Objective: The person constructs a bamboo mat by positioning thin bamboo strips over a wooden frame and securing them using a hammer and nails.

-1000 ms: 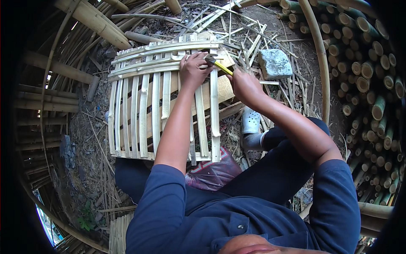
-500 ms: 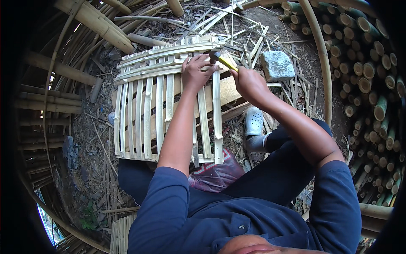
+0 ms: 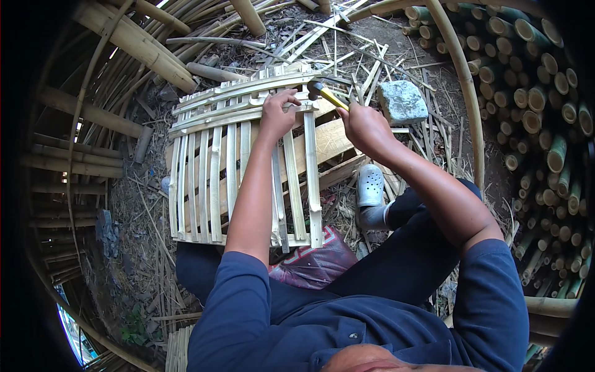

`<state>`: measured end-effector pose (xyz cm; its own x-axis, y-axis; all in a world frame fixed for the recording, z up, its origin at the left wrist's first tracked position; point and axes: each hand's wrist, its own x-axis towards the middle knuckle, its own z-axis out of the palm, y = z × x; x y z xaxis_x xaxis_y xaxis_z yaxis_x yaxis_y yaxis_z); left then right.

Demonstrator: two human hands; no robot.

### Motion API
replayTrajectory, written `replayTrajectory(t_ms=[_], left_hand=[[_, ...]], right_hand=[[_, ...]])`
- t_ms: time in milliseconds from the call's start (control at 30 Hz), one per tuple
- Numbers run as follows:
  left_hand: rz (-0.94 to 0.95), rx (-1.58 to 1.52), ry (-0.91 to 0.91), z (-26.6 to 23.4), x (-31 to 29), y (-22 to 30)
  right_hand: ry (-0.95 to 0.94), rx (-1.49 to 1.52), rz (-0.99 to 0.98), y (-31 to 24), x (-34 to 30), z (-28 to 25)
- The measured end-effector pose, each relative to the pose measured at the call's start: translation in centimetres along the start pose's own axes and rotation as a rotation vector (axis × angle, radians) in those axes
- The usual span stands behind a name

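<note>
Right hand (image 3: 367, 127): closed firmly around the hammer, with the forearm stretched forward from a dark blue sleeve
Hammer (image 3: 334, 100): gripped by its yellow and black handle, its head pointed left and held at the far right corner of the frame; whether wood is touched cannot be told
Left hand (image 3: 279, 116): placed at the frame's upper crosspieces, just left of the hammer head, fingers bent and partly spread; whether anything is pinched cannot be told
Frame (image 3: 215, 186): built of pale bamboo slats crossed by strips, set in front of the seated person, its near edge by the left leg
Board (image 3: 328, 139): seen beneath the slats, jutting out at right
Stone (image 3: 403, 101): set on the ground, right of the hammer
Shoe (image 3: 370, 186): worn on the right foot, pale and perforated
Poles (image 3: 533, 119): stacked at far right, cut ends shown
</note>
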<state>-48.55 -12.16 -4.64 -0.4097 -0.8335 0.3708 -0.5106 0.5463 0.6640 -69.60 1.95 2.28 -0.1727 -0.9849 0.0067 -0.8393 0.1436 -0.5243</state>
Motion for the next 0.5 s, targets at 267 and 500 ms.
replayTrajectory(t_ms=[267, 500], left_hand=[[-0.076, 0.048, -0.071, -1.1, 3.8, 0.0], [-0.081, 0.78, 0.002, 1.8, 3.8, -3.0]], right_hand=[[-0.011, -0.027, 0.008, 0.0, 0.1, -0.5], [0.031, -0.054, -0.083, 0.6, -0.1, 0.3]])
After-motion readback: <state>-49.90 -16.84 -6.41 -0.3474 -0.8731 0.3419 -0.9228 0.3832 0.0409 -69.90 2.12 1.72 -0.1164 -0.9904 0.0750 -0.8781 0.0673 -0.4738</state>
